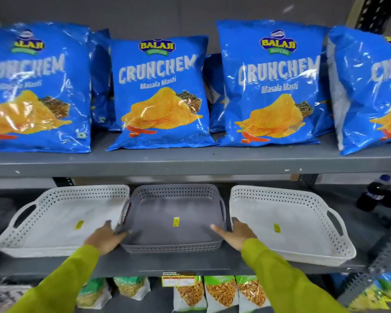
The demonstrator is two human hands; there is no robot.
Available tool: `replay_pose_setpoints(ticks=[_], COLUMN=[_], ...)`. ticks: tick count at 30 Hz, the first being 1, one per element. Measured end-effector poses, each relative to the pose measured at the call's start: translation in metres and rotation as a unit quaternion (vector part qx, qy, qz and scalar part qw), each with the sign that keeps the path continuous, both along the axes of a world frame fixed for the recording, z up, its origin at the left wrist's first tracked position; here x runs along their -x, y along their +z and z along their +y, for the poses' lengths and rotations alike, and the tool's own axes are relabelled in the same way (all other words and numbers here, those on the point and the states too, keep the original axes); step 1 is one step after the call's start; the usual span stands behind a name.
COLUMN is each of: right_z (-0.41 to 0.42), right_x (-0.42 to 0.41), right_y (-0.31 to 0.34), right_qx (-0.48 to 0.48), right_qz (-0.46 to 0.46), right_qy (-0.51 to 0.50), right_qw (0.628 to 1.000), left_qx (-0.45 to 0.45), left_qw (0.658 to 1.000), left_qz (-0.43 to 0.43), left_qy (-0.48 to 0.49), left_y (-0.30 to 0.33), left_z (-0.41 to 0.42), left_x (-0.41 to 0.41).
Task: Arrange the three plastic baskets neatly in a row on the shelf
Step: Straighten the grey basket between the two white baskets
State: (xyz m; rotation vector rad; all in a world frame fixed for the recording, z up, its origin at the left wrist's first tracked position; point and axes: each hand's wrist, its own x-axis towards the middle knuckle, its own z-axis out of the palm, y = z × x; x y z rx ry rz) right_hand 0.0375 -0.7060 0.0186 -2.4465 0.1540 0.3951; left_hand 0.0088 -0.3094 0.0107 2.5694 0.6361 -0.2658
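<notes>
Three shallow perforated plastic baskets lie side by side on the grey middle shelf [190,265]. A white basket [54,213] is on the left, a grey basket [176,211] in the middle, and another white basket [303,220] on the right. Each carries a small yellow sticker inside. My left hand [105,237] grips the grey basket's left handle, over the edge of the left white basket. My right hand [237,234] holds the grey basket's right rim, thumb inside it. The grey basket's left side touches the left white one; a narrow gap separates it from the right one.
Large blue chip bags [160,91] fill the upper shelf [190,163]. Dark bottles [379,195] stand at the right end of the basket shelf. Snack packets [221,294] sit on the shelf below. A slotted metal upright [375,258] runs down the right side.
</notes>
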Motion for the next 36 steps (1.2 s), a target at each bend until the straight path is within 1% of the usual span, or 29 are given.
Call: replay_pose_setpoints(ticks=[2, 4, 10, 16, 19, 22, 25, 28, 33, 36], right_z=[0.01, 0.009, 0.001, -0.004, -0.007, 0.005, 0.015, 0.017, 0.018, 0.017], right_x=[0.001, 0.0, -0.005, -0.002, -0.003, 0.001, 0.003, 0.004, -0.015, -0.032], right_y=[-0.004, -0.005, 0.0, 0.004, 0.001, -0.002, -0.012, -0.015, -0.013, -0.009], right_qx=[0.059, 0.092, 0.113, 0.151, 0.171, 0.211, 0.229, 0.245, 0.241, 0.221], right_qz=[-0.038, -0.055, -0.051, -0.084, -0.099, -0.105, -0.082, -0.105, -0.143, -0.141], right_qy=[-0.001, 0.01, 0.069, 0.111, 0.104, 0.07, 0.039, 0.032, 0.037, 0.04], right_qw=[0.998, 0.994, 0.99, 0.979, 0.975, 0.969, 0.969, 0.963, 0.959, 0.964], left_qx=[-0.026, -0.038, -0.037, -0.044, -0.058, -0.055, -0.06, -0.074, -0.074, -0.069], left_qw=[0.998, 0.998, 0.993, 0.988, 0.985, 0.984, 0.981, 0.977, 0.978, 0.979], left_qz=[-0.013, -0.021, -0.031, -0.036, -0.038, -0.041, -0.046, -0.062, -0.067, -0.062], left_qy=[-0.046, -0.054, -0.109, -0.142, -0.16, -0.167, -0.179, -0.189, -0.183, -0.181], left_y=[0.001, 0.003, 0.007, 0.002, 0.003, 0.0, -0.002, -0.002, -0.001, -0.002], left_z=[0.001, -0.002, 0.002, 0.011, 0.012, 0.013, 0.014, 0.014, 0.014, 0.014], left_x=[0.004, 0.006, 0.005, 0.001, 0.001, 0.002, 0.003, -0.001, -0.024, -0.041])
